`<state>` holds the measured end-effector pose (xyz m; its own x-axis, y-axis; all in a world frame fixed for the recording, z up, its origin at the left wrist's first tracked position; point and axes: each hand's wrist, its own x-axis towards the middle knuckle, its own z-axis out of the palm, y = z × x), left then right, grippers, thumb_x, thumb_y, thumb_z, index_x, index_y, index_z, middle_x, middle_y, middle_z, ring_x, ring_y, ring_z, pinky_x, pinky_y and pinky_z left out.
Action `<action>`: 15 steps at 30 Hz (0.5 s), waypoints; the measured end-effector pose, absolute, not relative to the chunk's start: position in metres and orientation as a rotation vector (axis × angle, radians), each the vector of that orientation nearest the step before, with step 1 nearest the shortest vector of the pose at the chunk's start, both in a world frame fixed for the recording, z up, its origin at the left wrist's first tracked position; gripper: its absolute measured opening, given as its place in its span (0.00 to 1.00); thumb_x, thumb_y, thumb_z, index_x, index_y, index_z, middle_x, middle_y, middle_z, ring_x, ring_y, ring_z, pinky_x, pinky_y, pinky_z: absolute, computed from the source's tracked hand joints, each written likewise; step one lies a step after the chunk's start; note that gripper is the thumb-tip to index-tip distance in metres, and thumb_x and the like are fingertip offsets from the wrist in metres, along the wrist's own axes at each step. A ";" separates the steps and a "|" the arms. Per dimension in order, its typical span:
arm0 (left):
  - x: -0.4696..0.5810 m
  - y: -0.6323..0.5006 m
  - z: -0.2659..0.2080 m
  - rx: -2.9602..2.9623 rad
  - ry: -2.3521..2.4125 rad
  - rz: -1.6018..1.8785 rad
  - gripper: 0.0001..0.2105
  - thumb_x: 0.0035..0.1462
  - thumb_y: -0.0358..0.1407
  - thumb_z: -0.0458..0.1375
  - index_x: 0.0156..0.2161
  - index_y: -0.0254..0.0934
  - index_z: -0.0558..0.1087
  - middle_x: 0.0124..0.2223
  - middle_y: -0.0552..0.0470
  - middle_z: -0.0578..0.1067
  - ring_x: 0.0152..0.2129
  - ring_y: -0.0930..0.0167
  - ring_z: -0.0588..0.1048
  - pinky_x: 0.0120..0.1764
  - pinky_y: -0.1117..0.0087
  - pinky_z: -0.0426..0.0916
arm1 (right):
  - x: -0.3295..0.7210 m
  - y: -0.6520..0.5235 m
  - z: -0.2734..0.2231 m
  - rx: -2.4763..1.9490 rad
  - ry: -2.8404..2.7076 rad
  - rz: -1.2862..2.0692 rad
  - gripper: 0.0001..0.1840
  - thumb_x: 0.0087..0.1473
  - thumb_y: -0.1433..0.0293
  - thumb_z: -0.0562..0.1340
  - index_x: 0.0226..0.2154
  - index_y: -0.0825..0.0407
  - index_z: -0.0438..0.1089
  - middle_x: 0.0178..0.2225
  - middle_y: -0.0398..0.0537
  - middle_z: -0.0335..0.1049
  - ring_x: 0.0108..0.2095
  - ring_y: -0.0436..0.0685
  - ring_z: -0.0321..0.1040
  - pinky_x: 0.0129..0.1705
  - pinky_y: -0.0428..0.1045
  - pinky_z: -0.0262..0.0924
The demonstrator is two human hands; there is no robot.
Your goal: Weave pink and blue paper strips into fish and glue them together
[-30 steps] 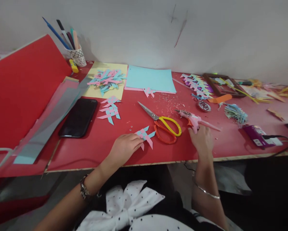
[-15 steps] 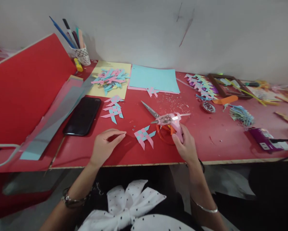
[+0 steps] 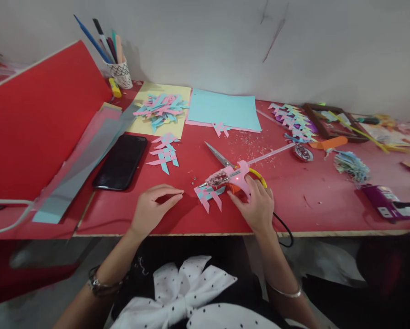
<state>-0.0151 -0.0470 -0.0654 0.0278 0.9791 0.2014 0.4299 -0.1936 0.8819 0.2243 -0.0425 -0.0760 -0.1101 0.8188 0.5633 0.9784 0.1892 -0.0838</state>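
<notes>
My right hand (image 3: 254, 203) is wrapped round the handle of a pink hot glue gun (image 3: 239, 179). A clear glue stick juts from its back, and its nozzle points left, over a woven pink and blue paper fish (image 3: 210, 195) on the table. My left hand (image 3: 157, 205) rests left of the fish, thumb and forefinger pinched on something too small to make out. Two tiny round dots (image 3: 193, 181) lie between the left fingertips and the nozzle. Behind the glue gun lie scissors (image 3: 220, 154), their orange handles partly hidden.
Two more paper fish (image 3: 165, 155) lie beside a black phone (image 3: 121, 162). A pile of paper fish (image 3: 162, 109) sits on yellow paper, next to blue sheets (image 3: 225, 109). At right are a purple power strip (image 3: 385, 202) and a brown frame (image 3: 324, 121). A red board (image 3: 44, 123) leans at left.
My right hand has moved the glue gun left and down, bringing its nozzle from above the fish to its upper edge. My left hand keeps its pinch, and the view has shifted slightly.
</notes>
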 end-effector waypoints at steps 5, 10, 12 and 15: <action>-0.015 -0.046 -0.066 1.673 1.443 1.134 0.06 0.47 0.37 0.57 0.27 0.38 0.76 0.28 0.53 0.78 0.26 0.73 0.74 0.32 0.74 0.70 | 0.226 -0.043 -0.075 -1.631 -2.021 -0.455 0.25 0.53 0.54 0.51 0.40 0.57 0.67 0.28 0.51 0.69 0.28 0.55 0.64 0.31 0.49 0.54; -0.017 -0.046 -0.068 1.660 1.436 1.143 0.06 0.47 0.36 0.57 0.27 0.38 0.75 0.28 0.54 0.78 0.26 0.73 0.74 0.32 0.75 0.69 | 0.227 -0.044 -0.075 -1.623 -2.044 -0.426 0.24 0.54 0.54 0.50 0.40 0.56 0.67 0.29 0.52 0.69 0.28 0.55 0.64 0.30 0.49 0.56; -0.017 -0.047 -0.068 1.664 1.439 1.144 0.06 0.47 0.36 0.57 0.27 0.38 0.75 0.28 0.54 0.78 0.26 0.73 0.74 0.32 0.75 0.69 | 0.226 -0.044 -0.075 -1.612 -2.052 -0.424 0.24 0.55 0.55 0.50 0.40 0.57 0.66 0.30 0.52 0.69 0.28 0.55 0.64 0.30 0.48 0.56; -0.017 -0.047 -0.068 1.673 1.443 1.145 0.06 0.47 0.36 0.57 0.27 0.38 0.75 0.28 0.54 0.78 0.26 0.73 0.74 0.32 0.75 0.69 | 0.226 -0.044 -0.075 -1.596 -2.058 -0.438 0.23 0.55 0.56 0.50 0.41 0.57 0.66 0.30 0.52 0.70 0.29 0.56 0.65 0.29 0.48 0.57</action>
